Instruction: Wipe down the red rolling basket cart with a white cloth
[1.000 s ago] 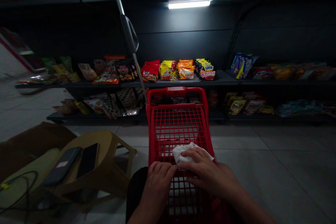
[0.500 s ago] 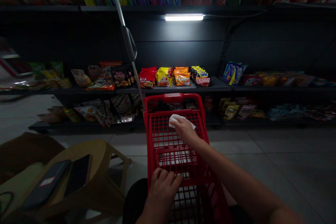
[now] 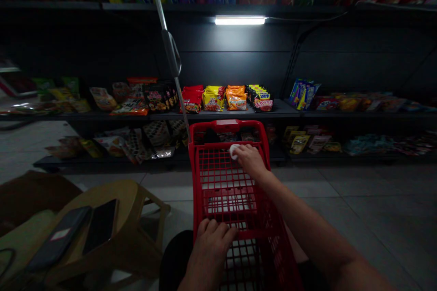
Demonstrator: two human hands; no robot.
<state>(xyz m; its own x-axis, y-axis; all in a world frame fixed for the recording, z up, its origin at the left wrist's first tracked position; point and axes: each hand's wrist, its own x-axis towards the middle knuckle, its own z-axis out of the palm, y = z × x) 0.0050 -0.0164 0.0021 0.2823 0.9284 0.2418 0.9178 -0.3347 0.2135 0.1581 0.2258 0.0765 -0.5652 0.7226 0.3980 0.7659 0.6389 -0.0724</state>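
A red plastic shopping cart [image 3: 228, 190] with a grid surface stands in front of me. On its upper grid, near the far bar, my right hand [image 3: 250, 160] is closed on a white cloth or tissue [image 3: 234, 152], most of which is hidden under the fingers. My left hand [image 3: 213, 245] is curled over the cart's near crossbar, its fingers wrapped round the edge. A metal pole [image 3: 172, 54] with a grey clamp rises from the cart's far left corner.
Dark shelves [image 3: 283, 108] with rows of snack packets [image 3: 213, 99] stand behind the cart, under a lit tube lamp [image 3: 240, 20]. To the left, a tan stool [image 3: 128, 200] bears a phone [image 3: 100, 226] and a dark flat device [image 3: 59, 238]. Floor tiles show on both sides.
My right hand has slid right and slightly away over the grid with the white cloth or tissue, which now shows less. The left hand keeps its hold on the crossbar.
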